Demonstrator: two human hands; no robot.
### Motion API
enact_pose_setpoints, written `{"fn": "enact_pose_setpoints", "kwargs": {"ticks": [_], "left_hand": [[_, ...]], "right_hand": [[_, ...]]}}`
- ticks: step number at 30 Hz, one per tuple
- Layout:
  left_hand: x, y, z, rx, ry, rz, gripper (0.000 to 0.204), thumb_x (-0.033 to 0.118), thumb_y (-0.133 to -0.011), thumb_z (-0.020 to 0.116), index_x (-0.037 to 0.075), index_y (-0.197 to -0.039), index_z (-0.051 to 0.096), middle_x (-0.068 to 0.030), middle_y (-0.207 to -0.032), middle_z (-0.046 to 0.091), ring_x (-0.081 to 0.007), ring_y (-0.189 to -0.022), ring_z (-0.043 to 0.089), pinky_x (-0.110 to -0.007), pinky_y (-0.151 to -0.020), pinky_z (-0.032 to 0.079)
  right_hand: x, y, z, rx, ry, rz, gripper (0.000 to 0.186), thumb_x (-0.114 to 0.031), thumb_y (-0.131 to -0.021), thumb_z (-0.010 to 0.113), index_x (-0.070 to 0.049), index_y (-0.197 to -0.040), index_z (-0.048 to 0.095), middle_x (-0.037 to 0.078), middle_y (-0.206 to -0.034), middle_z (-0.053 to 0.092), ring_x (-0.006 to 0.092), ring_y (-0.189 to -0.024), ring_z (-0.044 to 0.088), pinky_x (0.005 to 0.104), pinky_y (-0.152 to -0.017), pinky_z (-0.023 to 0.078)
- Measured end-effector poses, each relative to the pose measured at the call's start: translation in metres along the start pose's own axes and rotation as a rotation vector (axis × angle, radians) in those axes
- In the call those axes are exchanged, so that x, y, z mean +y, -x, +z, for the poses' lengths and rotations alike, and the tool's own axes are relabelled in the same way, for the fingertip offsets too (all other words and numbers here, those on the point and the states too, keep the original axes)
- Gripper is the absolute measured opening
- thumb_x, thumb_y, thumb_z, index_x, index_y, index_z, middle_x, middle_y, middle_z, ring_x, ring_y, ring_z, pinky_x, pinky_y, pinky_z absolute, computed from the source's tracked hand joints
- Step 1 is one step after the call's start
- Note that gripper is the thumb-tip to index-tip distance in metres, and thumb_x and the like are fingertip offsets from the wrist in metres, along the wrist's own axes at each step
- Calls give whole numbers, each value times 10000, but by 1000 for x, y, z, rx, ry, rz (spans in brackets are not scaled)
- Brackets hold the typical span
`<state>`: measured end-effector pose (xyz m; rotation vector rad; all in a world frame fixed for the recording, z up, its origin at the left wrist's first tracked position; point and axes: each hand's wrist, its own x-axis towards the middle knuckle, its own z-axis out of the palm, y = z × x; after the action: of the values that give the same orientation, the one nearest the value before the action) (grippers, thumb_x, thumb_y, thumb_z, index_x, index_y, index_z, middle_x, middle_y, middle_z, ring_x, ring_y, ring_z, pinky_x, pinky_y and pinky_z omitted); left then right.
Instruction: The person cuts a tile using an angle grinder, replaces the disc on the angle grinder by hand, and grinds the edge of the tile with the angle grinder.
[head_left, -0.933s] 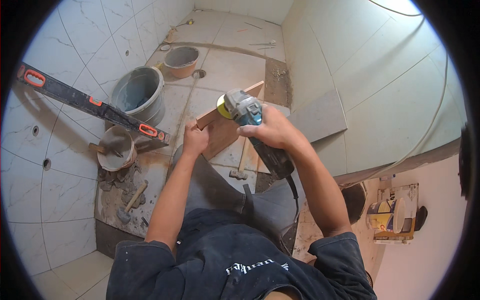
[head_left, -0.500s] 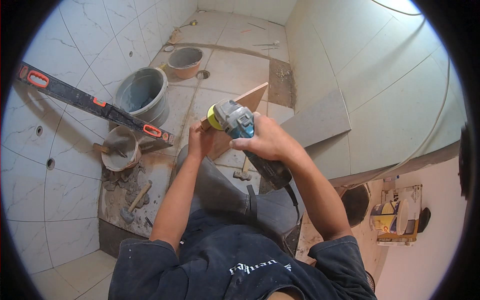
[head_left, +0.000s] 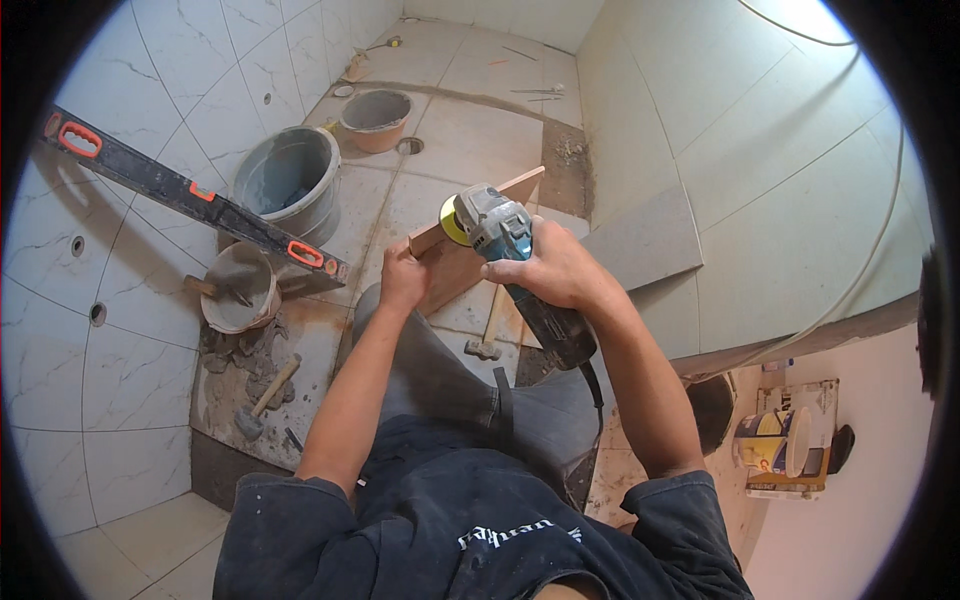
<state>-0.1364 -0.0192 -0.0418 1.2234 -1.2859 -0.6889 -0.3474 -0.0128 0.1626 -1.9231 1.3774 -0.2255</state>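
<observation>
My right hand point(head_left: 552, 265) is wrapped round an angle grinder point(head_left: 508, 240) with a grey head, teal-and-black body and a yellow-green disc. The disc lies against the upper edge of a tile point(head_left: 455, 275) with a brownish edge, which stands tilted in front of my knees. My left hand point(head_left: 404, 278) grips the tile's near left end, fingers closed round its edge. The grinder's head and my hands cover part of the tile. Whether the disc is spinning cannot be told.
A long black spirit level point(head_left: 165, 180) leans across the left, over a large grey bucket point(head_left: 290, 180) and a smaller mortar bucket point(head_left: 243, 290). Hammers point(head_left: 265, 405) lie on the floor. A grey tile point(head_left: 645, 238) leans at the right wall; the grinder's cord point(head_left: 594, 385) hangs beside my leg.
The grinder and my right hand have moved a little to the right along the tile's edge, baring more of its left end. My left hand keeps its hold.
</observation>
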Motion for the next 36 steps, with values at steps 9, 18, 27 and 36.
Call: {"fn": "enact_pose_setpoints", "kwargs": {"ticks": [9,18,27,36], "left_hand": [[-23,0,-4,1,-301,255,142,143,-917,714,11,-971,718,-178,-913,760,-276,-824,762,-405,-723,547],[7,-1,-4,-6,-8,15,211,143,-911,731,21,-1082,753,-170,-953,772,-270,-868,757,-401,-794,558],[4,-4,-1,-92,-110,11,171,134,-894,727,15,-1017,734,-187,-935,755,-373,-889,740,-417,-765,556],[-6,-4,-2,-103,-135,24,154,155,-896,730,13,-957,730,-192,-890,746,-372,-861,737,-431,-733,549]], "right_hand": [[-5,0,30,38,116,-49,687,-410,-714,834,103,-1125,633,237,-945,719,340,-877,708,417,-832,558],[6,1,4,86,-17,-49,525,-370,-742,824,97,-952,710,263,-861,731,351,-813,732,437,-789,560],[13,-3,25,108,63,-89,640,-423,-713,835,95,-1047,665,225,-887,723,317,-827,713,410,-793,561],[9,-2,15,64,79,-118,719,-432,-738,827,174,-1054,605,331,-976,710,430,-913,729,445,-845,568]]}}
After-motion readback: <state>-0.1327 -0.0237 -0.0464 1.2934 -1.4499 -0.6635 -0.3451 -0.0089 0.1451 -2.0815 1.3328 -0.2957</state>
